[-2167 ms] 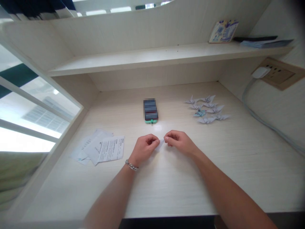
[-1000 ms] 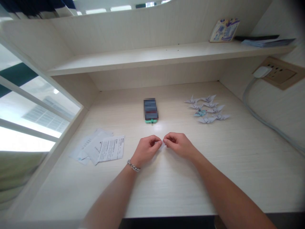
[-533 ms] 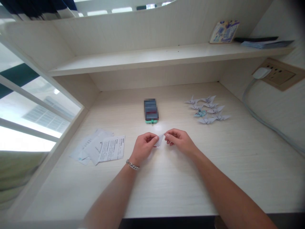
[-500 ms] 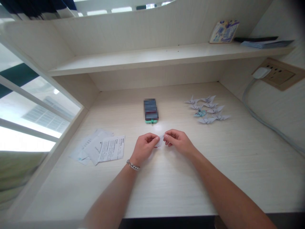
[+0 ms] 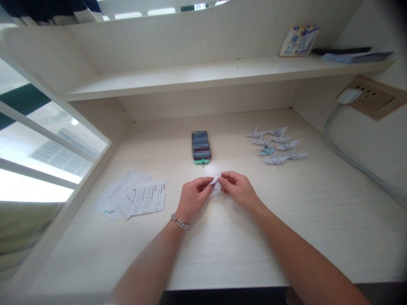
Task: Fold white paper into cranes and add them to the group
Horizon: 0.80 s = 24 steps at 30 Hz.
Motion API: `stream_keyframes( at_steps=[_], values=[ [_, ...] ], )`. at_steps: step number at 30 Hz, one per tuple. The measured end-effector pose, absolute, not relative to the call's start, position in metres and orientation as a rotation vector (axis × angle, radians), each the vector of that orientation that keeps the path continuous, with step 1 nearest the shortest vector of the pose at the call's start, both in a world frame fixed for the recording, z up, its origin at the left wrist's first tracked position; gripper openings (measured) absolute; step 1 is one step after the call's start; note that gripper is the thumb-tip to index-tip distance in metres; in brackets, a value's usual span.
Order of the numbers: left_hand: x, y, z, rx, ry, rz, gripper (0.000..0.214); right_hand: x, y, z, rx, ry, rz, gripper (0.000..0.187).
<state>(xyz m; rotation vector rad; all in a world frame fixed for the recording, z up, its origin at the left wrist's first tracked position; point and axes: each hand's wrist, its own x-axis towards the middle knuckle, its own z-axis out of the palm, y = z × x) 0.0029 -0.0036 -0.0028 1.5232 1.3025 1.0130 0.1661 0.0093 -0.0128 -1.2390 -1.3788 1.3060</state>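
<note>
My left hand (image 5: 193, 198) and my right hand (image 5: 238, 189) meet at the middle of the pale wooden desk (image 5: 222, 237). Both pinch a small folded piece of white paper (image 5: 216, 181) between their fingertips, just above the desk top. Most of the paper is hidden by my fingers. A silver chain bracelet (image 5: 179, 221) sits on my left wrist. A phone in a green case (image 5: 201, 147) lies flat just beyond my hands.
Several folded paper cranes (image 5: 277, 145) lie in a group at the back right. Loose printed sheets (image 5: 133, 200) lie at the left. A shelf (image 5: 203, 76) runs above the desk. A wall socket (image 5: 370, 97) with a plug and cable is at the right.
My hands have drawn closer together and the paper now stands up a little between the fingertips. Nothing else on the desk has moved.
</note>
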Motion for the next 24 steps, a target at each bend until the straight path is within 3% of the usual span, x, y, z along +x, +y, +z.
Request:
stream_keyframes(
  at_steps=[5,15,24],
  values=[
    [0.0041,-0.0034,-0.0026,1.456,1.343,1.083,0.025,0.1574,0.0003,-0.0132,-1.348,-1.516,1.118,0.046],
    [0.0067,-0.0018,-0.0037,1.254,1.255,1.082,0.039,0.1561,-0.0006,-0.0145,-1.355,-1.519,1.065,0.03],
    [0.0041,0.0011,-0.0063,1.065,1.153,0.956,0.04,0.1584,0.0074,-0.0177,-1.278,-1.28,1.356,0.029]
  ],
)
